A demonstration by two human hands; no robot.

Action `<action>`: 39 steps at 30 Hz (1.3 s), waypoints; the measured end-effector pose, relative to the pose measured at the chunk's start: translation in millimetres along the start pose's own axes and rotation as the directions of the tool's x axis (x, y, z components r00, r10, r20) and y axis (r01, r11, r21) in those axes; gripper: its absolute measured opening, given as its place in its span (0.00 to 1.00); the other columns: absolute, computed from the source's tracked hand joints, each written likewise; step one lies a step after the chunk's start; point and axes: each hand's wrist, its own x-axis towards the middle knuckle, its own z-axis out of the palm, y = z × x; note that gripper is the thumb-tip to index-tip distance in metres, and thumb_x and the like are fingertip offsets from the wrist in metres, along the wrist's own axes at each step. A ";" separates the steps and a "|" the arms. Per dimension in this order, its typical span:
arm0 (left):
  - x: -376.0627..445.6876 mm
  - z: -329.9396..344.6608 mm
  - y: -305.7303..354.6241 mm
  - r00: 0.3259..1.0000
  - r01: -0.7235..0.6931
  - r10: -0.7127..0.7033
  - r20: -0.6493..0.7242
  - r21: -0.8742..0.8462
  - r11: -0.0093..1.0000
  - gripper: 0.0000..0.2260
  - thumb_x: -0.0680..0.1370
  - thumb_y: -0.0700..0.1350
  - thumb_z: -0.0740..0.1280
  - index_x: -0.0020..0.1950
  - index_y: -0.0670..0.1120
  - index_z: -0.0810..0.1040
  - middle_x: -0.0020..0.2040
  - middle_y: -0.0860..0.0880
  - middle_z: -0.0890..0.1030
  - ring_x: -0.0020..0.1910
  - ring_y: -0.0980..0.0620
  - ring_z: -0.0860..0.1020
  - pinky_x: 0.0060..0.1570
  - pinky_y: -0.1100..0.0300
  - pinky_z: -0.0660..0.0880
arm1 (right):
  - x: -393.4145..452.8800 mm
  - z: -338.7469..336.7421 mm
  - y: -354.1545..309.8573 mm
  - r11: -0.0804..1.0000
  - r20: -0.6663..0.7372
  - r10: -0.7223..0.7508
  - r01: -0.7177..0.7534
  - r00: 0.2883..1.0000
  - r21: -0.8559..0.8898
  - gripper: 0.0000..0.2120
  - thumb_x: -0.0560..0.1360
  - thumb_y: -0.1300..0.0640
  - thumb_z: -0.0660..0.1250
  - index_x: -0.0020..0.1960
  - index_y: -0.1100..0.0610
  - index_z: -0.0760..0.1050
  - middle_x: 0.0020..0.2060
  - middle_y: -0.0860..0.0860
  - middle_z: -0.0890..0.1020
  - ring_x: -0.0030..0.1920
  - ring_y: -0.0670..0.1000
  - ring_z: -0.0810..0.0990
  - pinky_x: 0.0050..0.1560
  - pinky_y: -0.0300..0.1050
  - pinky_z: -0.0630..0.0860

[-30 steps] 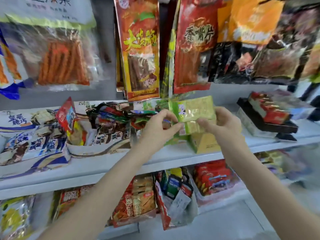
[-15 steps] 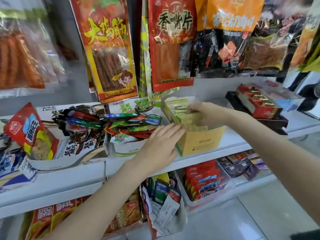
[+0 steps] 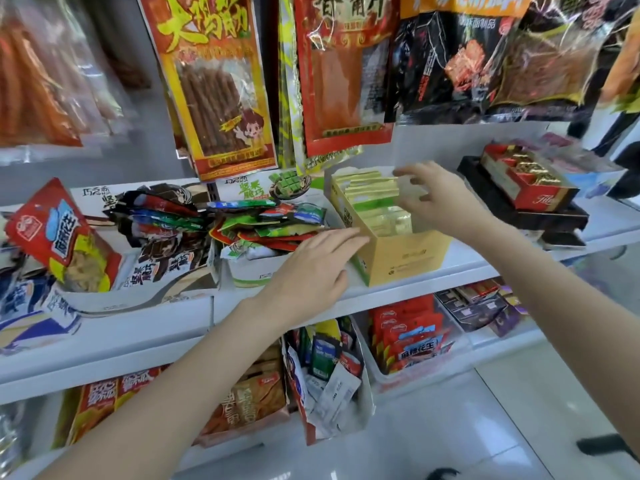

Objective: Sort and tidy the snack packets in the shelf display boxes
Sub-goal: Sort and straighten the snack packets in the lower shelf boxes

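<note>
- The shelf (image 3: 467, 268) carries the yellow box (image 3: 405, 258) at its front edge, right of centre; its long axis runs from the shelf front back toward the wall, and it sits slightly skewed.
- Just left of the yellow box stands the white box (image 3: 256, 271), heaped with loose red and green packets (image 3: 263, 220) that lie flat and spill every way.
- Inside the yellow box the green packets (image 3: 372, 188) stand on edge in a row, front to back, pale green and gold, fairly even at the tops.
- Your right hand (image 3: 436, 199) is nearer those green packets: it hovers over the box's right rear, fingers spread and lightly bent, tips at the tops of the row. You grip nothing that I can see.
- Your left hand (image 3: 311, 268) lies flat, fingers straight and together, tips against the box's left wall near its front corner. I judge it is steadying or squaring the box.
</note>
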 end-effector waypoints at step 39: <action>-133.2 92.1 -51.2 0.802 0.275 -0.171 0.573 -0.099 0.956 0.21 0.78 0.42 0.59 0.71 0.48 0.65 0.69 0.48 0.69 0.68 0.51 0.66 0.68 0.54 0.64 | -115.2 163.9 -17.0 0.929 0.573 -0.245 0.358 0.782 -0.091 0.10 0.72 0.68 0.64 0.46 0.56 0.81 0.51 0.54 0.76 0.56 0.55 0.69 0.55 0.46 0.68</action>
